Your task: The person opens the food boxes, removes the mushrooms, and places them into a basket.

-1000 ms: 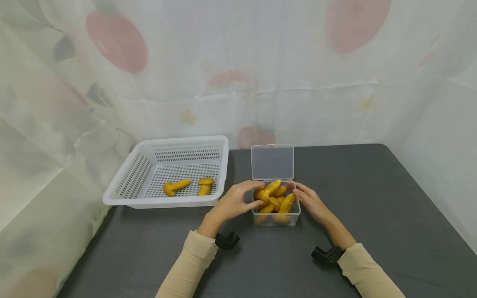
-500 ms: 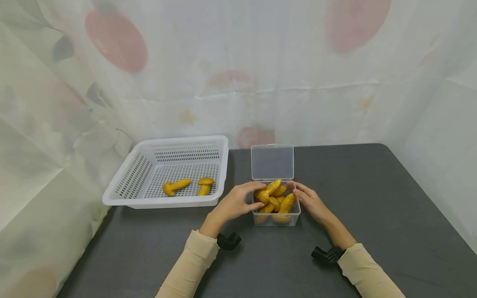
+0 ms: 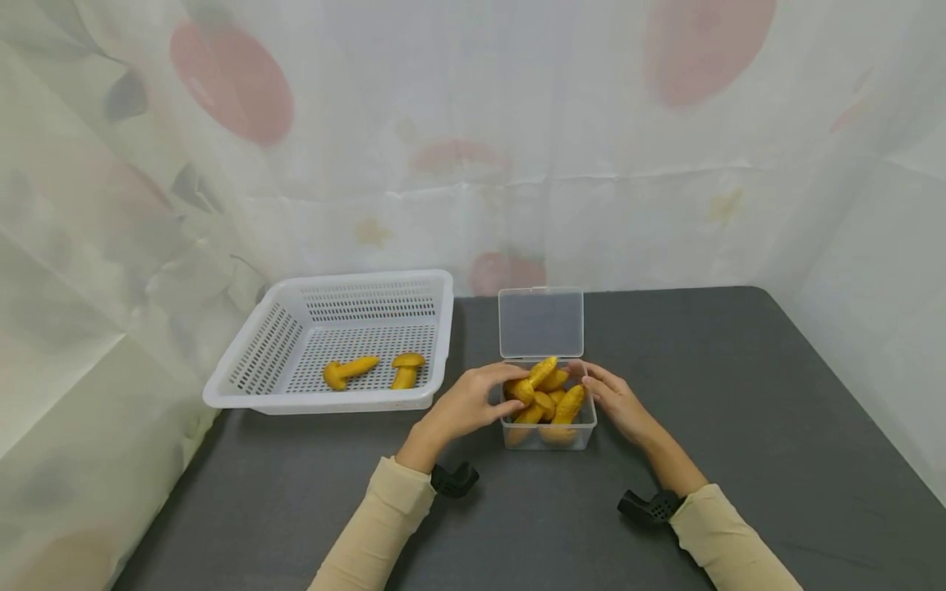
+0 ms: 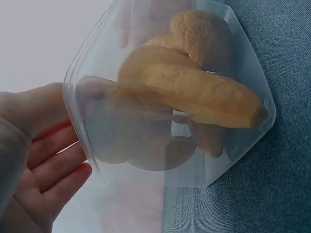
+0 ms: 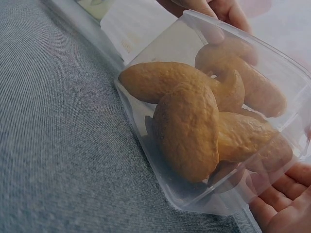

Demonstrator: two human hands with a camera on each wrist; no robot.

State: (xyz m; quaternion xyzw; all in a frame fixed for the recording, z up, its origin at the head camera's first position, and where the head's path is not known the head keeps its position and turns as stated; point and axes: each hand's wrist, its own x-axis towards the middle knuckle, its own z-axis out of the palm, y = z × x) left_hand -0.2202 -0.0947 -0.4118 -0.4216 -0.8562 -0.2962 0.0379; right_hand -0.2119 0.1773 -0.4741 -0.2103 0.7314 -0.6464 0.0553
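A clear plastic box (image 3: 550, 436) stands on the table with its hinged lid (image 3: 541, 322) raised at the back. Several yellow-brown mushrooms (image 5: 187, 131) are piled inside it, some reaching above the rim. At the left side of the box, my left hand (image 3: 473, 402) pinches a mushroom (image 3: 521, 391) between thumb and fingers, its thumb over the rim. My right hand (image 3: 619, 405) holds the box at its back right corner, with fingers (image 5: 286, 189) against the outer wall. Their tips are partly hidden in the head view.
To the left stands a white perforated basket (image 3: 325, 403), holding a lying mushroom (image 3: 350, 371) and a second mushroom (image 3: 406, 370). The dark grey table (image 3: 724, 394) extends to the right of the box. A patterned white curtain (image 3: 458, 107) hangs behind the table.
Over the last second my left hand has shifted slightly to the right and closed in on the mushroom at the box's left. My right hand and the box have stayed in place.
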